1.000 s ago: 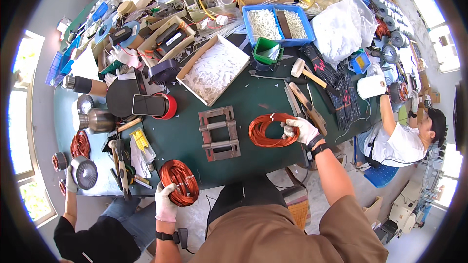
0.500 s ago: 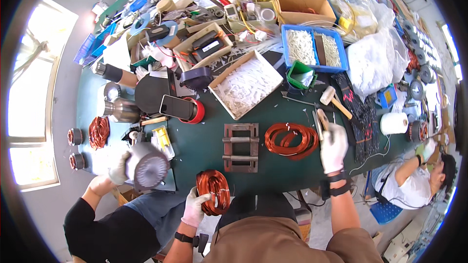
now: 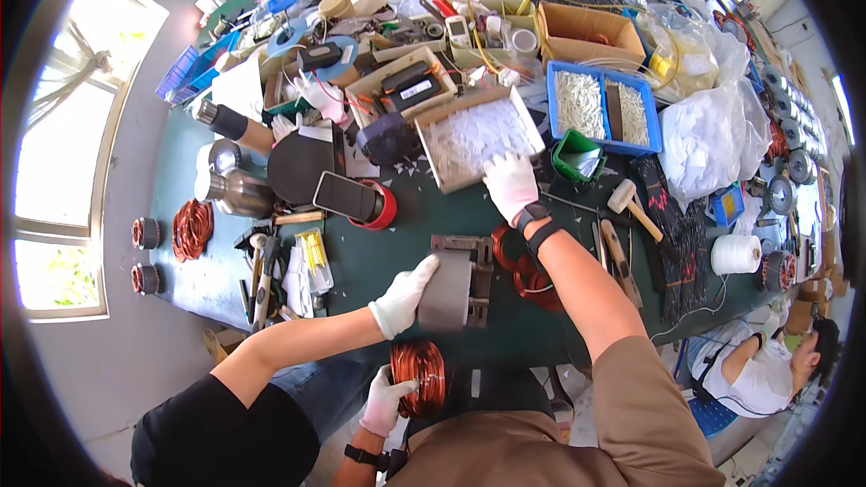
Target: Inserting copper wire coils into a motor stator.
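My left hand (image 3: 382,402), in a white glove, is closed around a bundle of copper wire coils (image 3: 418,379) at the table's near edge. My gloved right hand (image 3: 511,185) reaches over the near side of a shallow carton (image 3: 439,165) of white slips, with its fingertips on them and its fingers apart. A co-worker's gloved hand (image 3: 404,296) from the left holds a grey stator core (image 3: 445,289) on a metal stand (image 3: 478,261), right beyond my coils. Another copper coil (image 3: 538,289) lies on the table, partly hidden beneath my right forearm.
A wooden-handled tool (image 3: 618,257) and a mallet (image 3: 622,196) lie right of my forearm. Behind them stand a green bin (image 3: 577,158) and a blue tray (image 3: 656,131). A phone (image 3: 347,196) rests on a red ring at left. A person (image 3: 740,365) sits far right.
My right hand has left the wooden-handled tool and moved left to the carton of slips. The co-worker has carried the stator core rightward onto the metal stand. My left hand keeps the coils.
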The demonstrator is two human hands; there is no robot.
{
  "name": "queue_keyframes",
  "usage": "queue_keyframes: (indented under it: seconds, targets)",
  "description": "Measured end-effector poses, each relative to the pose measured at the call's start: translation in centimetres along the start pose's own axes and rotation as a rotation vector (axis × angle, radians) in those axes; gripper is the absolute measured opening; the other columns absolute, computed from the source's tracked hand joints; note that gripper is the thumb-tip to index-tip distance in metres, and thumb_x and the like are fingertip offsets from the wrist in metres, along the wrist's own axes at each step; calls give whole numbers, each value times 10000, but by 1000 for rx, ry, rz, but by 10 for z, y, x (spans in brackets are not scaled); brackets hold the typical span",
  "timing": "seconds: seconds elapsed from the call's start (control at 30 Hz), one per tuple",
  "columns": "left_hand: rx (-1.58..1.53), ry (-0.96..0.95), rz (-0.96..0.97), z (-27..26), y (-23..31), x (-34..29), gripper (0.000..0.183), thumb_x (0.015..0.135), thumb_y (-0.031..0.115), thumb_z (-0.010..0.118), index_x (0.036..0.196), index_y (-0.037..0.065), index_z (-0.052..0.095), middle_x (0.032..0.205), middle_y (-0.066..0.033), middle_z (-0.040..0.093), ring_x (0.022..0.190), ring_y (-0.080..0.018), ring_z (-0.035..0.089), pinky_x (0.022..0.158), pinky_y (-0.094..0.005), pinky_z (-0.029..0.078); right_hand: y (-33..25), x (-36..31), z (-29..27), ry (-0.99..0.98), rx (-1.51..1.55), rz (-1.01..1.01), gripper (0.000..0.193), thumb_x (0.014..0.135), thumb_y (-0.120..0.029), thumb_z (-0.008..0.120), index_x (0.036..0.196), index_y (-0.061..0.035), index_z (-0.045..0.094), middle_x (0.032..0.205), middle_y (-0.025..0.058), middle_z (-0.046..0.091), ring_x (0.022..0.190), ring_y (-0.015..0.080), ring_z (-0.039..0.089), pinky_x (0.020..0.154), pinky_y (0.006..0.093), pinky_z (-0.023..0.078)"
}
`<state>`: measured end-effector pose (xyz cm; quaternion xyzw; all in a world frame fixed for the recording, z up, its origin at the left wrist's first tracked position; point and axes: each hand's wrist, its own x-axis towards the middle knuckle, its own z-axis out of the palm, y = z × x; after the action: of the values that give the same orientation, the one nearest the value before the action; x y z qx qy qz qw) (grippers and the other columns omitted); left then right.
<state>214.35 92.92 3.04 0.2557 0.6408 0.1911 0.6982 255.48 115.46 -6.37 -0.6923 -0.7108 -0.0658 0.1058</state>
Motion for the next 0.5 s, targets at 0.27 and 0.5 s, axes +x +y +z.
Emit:
queue_keyframes:
  seconds: [0.27,0.5]
  targets:
    - [-94,1,-15,-1,-1,-1,521,840,-88,723,1319,-51,522,1191,-116,671,1044,-196,679,943,-340,553,-23,-155,-50,-168,378,133,425,877,-255,735,1219,-46,593,1124,138,644,1070,333,625,934,457,506]
    - [-75,-42,58,6,5,3,621,830,-111,638,1427,-55,476,1306,-141,622,1150,-236,657,1015,-366,532,22,-214,-46,-285,207,-11,271,851,-195,708,1074,-49,658,1128,146,681,1128,326,626,1049,466,462]
